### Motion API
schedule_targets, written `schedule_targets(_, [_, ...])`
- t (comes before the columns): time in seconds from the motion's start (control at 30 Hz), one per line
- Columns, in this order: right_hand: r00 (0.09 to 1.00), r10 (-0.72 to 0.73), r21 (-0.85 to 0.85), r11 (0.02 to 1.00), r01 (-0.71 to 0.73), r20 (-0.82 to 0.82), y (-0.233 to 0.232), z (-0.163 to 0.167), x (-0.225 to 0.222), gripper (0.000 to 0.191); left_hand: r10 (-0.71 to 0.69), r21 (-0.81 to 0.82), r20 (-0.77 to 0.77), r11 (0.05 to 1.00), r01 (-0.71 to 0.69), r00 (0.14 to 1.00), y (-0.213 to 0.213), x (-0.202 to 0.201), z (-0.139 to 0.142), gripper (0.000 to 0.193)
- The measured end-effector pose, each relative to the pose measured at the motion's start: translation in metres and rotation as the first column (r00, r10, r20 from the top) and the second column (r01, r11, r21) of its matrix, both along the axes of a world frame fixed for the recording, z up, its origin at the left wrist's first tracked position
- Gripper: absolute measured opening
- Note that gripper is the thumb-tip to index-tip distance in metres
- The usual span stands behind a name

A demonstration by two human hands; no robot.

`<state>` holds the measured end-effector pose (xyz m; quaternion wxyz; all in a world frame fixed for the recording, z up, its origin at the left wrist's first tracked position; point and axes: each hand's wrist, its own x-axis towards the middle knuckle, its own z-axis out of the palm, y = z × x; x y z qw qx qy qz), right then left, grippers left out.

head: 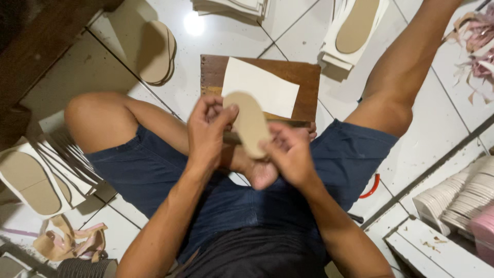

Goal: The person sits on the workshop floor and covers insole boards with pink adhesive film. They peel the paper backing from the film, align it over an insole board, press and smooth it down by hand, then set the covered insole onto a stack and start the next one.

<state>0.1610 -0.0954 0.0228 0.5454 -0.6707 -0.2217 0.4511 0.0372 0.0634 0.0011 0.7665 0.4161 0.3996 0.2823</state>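
A tan sole-shaped insole point(250, 122) is held up between both hands above my lap. My left hand point(206, 131) pinches its upper end with fingers and thumb. My right hand point(289, 154) grips its lower end. Just beyond the hands, a white sheet point(267, 90) lies on a brown wooden board point(307, 77) on the tiled floor. I sit on the floor in blue shorts, one leg folded, the other stretched out.
Stacks of white-edged tan insoles lie at the left point(36, 175) and the top right point(355, 28). A pile of tan soles point(157, 51) sits top left. Pink strap scraps point(478, 46) lie far right, stacked white soles point(458, 198) lower right, a red-handled tool point(371, 189) by my thigh.
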Motion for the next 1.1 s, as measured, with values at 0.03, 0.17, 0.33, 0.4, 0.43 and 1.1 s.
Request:
schedule_targets(0.03, [0.992,-0.12,-0.024,0.993,0.12,-0.033,0.004,-0.003,0.005,0.041,-0.035,0.109,-0.064,0.993,0.042,0.997,0.007,0.0,0.003,0.024])
schedule_targets(0.17, [0.929,-0.364,0.134,0.919,0.37,-0.067,0.015,-0.008,0.04,0.038,-0.15,0.145,-0.338,0.967,0.209,0.929,0.034,0.009,0.017,0.021])
schedule_targets(0.33, [0.943,-0.282,0.012,0.958,0.285,0.177,0.023,-0.004,0.055,0.033,-0.232,0.057,-0.418,0.958,0.28,0.878,0.05,0.02,0.029,0.024])
schedule_targets(0.4, [0.937,-0.224,-0.006,0.972,0.234,0.269,0.024,-0.004,0.054,0.035,-0.249,0.038,-0.422,0.956,0.291,0.872,0.053,0.022,0.031,0.024])
schedule_targets(0.43, [0.931,-0.21,-0.021,0.974,0.226,0.298,0.024,-0.005,0.054,0.038,-0.259,0.029,-0.424,0.954,0.298,0.868,0.054,0.022,0.032,0.024])
schedule_targets(1.1, [0.792,-0.012,-0.123,0.986,0.11,0.611,0.025,0.004,0.045,0.038,-0.259,0.067,-0.604,0.926,0.372,0.753,0.05,0.023,0.034,0.025])
